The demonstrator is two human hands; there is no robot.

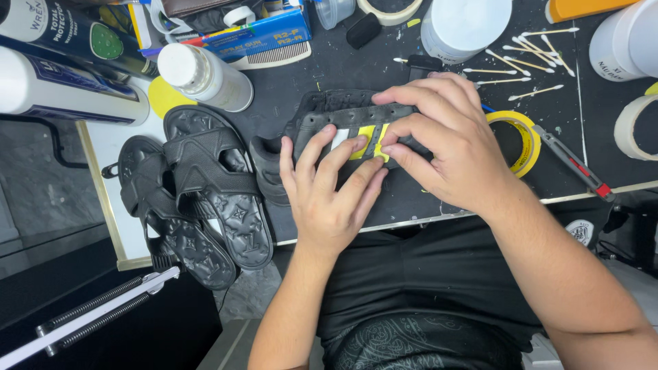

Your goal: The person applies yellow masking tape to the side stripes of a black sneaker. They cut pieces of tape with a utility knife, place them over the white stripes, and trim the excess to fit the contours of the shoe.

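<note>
On the near edge of the dark worktable (411,199), a black sandal (322,113) lies under both hands, its long axis running left to right. Which end is toe or heel cannot be told, since the hands cover much of it. Strips of yellow tape (370,140) cross its upper face between the fingers.

The left hand (329,192) rests from the near side with fingers spread, fingertips pressing on the sandal and the tape; it presses flat rather than closing around anything. The right hand (445,137) arches over the sandal's right end, fingers curled down onto the strap and thumb meeting the tape, lightly pinching the sandal's edge.

To the left, a pair of black embossed slide sandals (199,199) lies overlapping on a white board, pointing near and slightly right. Just right of the right hand sits a yellow tape roll (524,133), and beside it a utility knife (572,161) lies slanted. Farther back, cotton swabs (528,58) are scattered near a white tub (466,24). A white bottle (205,75) lies at far left.
</note>
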